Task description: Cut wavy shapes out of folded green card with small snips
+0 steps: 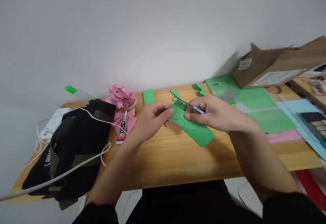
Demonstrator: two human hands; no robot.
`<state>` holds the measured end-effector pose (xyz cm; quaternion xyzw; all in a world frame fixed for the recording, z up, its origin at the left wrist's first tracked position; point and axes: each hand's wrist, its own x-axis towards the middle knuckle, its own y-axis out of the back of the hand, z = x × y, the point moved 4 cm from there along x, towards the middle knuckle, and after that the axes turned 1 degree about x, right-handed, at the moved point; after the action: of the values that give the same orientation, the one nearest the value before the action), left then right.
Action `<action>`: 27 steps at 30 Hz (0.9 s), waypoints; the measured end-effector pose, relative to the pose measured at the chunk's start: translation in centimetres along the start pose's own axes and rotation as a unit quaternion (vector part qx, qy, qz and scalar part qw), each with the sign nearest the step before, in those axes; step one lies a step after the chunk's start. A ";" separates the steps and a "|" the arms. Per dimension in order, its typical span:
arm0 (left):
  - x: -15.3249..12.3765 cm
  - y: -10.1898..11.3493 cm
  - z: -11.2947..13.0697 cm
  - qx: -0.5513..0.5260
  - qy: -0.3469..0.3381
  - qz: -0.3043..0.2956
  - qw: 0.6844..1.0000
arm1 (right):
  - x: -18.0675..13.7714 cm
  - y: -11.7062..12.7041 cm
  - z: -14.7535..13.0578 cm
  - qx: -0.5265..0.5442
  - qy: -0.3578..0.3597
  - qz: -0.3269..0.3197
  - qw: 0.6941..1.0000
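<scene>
A strip of green paper (196, 130) with curved outlines drawn on it is held above the wooden table. My left hand (156, 117) pinches its upper left end. My right hand (210, 112) grips a pair of scissors (195, 108) with a light blue handle, its blades pointing up and left; the thumb also rests at the paper's edge. Beyond the hands lie green paper scraps (200, 90) and a folded green paper piece (149, 96). Left of my left hand a glue tube (122, 129) rests on a pink paper shape (131, 117).
A crumpled pink paper flower (120, 96) stands near the wall. On the left are a black bag (76, 142) and white cables (84, 163). To the right lie a green sheet pack (254, 100), a cardboard box (275, 64) and a light blue sheet (297, 107). The wooden table's (165, 169) front edge is close to my body.
</scene>
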<state>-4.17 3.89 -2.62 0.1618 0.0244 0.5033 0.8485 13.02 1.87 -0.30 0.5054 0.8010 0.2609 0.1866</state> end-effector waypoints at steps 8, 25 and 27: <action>0.5 0.4 -0.9 0.063 0.044 -0.176 0.981 | 0.8 -1.1 0.8 -0.022 0.003 -0.175 0.984; 0.1 0.2 -1.8 0.044 0.013 -0.008 0.999 | -2.0 1.6 1.7 -0.001 -0.044 0.242 0.969; -0.2 0.4 -2.3 0.033 0.003 0.074 0.997 | -3.3 0.4 1.4 0.042 -0.038 0.292 0.955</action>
<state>-5.11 4.45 -4.70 0.1897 0.0319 0.5643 0.8028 15.49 -0.63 -1.03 0.7344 0.6207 0.2511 0.1111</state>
